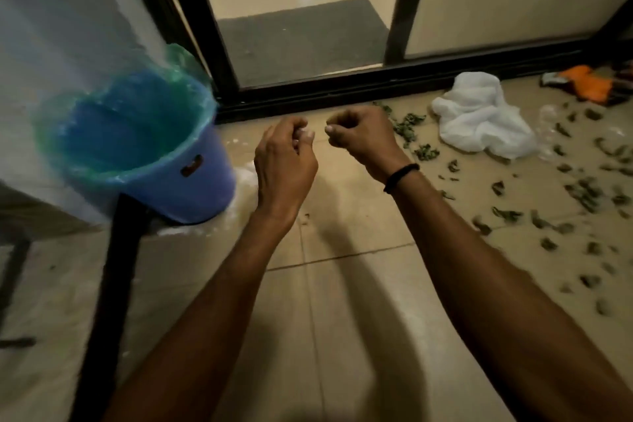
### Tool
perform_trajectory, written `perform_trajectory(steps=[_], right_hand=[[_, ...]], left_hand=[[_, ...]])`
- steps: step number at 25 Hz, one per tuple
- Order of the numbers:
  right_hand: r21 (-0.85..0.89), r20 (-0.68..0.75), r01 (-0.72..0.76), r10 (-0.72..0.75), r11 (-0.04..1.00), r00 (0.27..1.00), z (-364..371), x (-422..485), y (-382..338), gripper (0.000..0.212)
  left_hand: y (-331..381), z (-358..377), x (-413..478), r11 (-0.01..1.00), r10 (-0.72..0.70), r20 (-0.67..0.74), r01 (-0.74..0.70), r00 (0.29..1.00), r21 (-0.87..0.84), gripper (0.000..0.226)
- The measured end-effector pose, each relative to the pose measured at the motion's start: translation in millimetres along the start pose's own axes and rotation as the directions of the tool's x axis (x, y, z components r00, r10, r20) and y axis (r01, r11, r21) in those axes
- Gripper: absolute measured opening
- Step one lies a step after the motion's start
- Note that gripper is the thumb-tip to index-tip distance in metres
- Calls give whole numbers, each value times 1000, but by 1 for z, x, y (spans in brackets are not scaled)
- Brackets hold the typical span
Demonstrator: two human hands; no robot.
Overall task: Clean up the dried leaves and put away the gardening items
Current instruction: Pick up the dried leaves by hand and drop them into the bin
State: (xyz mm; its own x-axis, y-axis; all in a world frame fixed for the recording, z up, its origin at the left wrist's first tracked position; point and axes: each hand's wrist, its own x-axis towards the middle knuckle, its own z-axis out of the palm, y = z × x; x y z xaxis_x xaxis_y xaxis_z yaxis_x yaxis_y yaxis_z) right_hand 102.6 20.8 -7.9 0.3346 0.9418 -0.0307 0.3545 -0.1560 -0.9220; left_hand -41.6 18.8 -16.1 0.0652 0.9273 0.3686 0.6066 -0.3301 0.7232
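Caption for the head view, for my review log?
Left hand and right hand, fingers curled, between a lined blue bin and dried leaves scattered on the floor.

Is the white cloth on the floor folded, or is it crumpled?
Crumpled: the white cloth lies in a loose heap with uneven bumps and wrinkles, no flat layers or straight edges, among the dried leaves.

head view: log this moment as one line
left hand curled, nothing seen in it | right hand same | blue bin left, lined | dried leaves on floor right | white cloth by door track
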Motion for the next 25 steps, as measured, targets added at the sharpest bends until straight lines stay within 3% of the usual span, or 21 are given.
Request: perform_trajectory(steps=[3,6,9,11,14,17,21,25], right_hand=[[-301,-87,-210,193,930,977,-73,-29,76,13],[-503,-188,-448,412,739,891,-160,-70,140,18],[-589,-248,-582,561,560,790,-220,-126,182,18],[-589,-275,-661,654,465,705,-236,-161,201,27],[-601,-304,-705,707,377,638,-234,-190,219,53],[-556,-312,-722,702,412,640,-205,-189,221,75],[-485,-271,-644,598,593,754,-155,-160,198,92],[-565,-180,-430,404,704,897,-106,-121,190,65]], left_hand=[[10,74,-42,999,41,331,-41,943,-6,25],[31,135,-90,998,60,605,-66,794,-12,35],[53,178,-142,989,122,773,-142,623,-41,43],[65,193,-174,980,157,807,-190,569,-57,40],[67,192,-201,985,150,751,-159,643,-61,29],[45,169,-198,997,70,643,-70,762,-25,24],[-7,124,-173,995,-89,487,58,869,78,23],[-63,85,-148,964,-247,345,193,905,184,23]])
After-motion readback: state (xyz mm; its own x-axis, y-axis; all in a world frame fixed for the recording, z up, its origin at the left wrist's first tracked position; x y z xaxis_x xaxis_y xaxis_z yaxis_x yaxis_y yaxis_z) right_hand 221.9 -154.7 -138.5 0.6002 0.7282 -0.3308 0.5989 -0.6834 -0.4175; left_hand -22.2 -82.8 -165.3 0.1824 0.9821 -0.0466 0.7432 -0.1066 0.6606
